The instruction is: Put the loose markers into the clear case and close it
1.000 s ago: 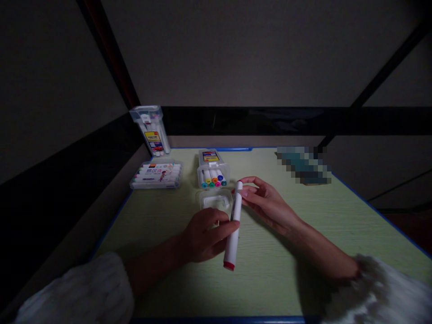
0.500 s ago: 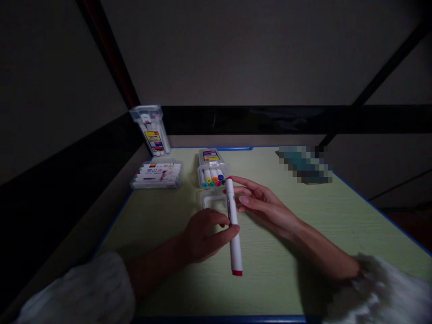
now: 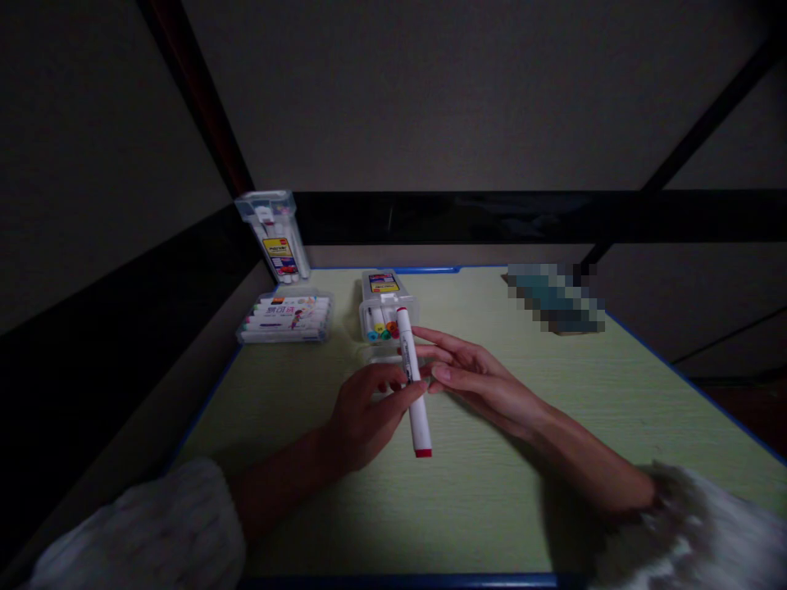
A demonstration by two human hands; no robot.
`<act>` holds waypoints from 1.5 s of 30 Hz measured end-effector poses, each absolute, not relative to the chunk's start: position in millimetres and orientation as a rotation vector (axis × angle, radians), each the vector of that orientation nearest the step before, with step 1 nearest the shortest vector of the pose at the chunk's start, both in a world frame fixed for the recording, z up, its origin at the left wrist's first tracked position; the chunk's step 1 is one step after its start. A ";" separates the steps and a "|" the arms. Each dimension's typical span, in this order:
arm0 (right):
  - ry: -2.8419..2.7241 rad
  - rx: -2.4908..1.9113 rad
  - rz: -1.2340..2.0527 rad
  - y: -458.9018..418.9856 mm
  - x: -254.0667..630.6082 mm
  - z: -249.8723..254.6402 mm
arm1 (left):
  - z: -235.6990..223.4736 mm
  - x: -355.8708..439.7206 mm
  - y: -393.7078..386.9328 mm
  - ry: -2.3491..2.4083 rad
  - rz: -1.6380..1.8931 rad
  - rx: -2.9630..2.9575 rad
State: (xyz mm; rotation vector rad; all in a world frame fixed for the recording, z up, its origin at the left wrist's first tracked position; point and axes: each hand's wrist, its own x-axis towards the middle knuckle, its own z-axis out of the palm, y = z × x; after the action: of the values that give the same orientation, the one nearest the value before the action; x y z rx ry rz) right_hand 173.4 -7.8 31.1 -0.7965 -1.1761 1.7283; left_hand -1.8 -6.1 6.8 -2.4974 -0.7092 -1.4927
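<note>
My left hand (image 3: pixel 366 410) pinches a white marker with red ends (image 3: pixel 412 383) near its middle, holding it nearly upright above the green table (image 3: pixel 504 483). My right hand (image 3: pixel 476 377) lies beside it with fingers stretched out, fingertips touching the marker's barrel. The marker's far end points at an open clear box of markers (image 3: pixel 385 307) with coloured caps facing me. The box's clear lid lies just behind my left hand, mostly hidden.
A flat clear case of markers (image 3: pixel 284 319) lies at the back left. Another clear marker box (image 3: pixel 275 238) stands tilted against the dark rail in the left corner. A blurred dark object (image 3: pixel 557 299) sits at the back right.
My left hand has moved forward and swung the marker from a rightward lean to nearly upright, its far end now in front of the open box. The right fingers slid along it.
</note>
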 end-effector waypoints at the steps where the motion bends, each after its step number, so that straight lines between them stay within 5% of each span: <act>1: -1.176 -0.795 1.732 -7.9 173.4 31.1 | 6.6 -1.0 -5.6 -0.719 -1.497 -2.497; 45: -1.256 -0.806 1.574 -10.4 170.6 25.3 | -2.3 0.6 7.2 -0.796 -1.492 -2.769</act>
State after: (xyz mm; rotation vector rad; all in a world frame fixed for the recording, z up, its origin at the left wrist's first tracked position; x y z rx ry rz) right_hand 170.6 -10.4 25.3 -0.8061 -1.2562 1.5741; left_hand 0.6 7.2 -2.3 -2.7687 -0.7958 -1.4922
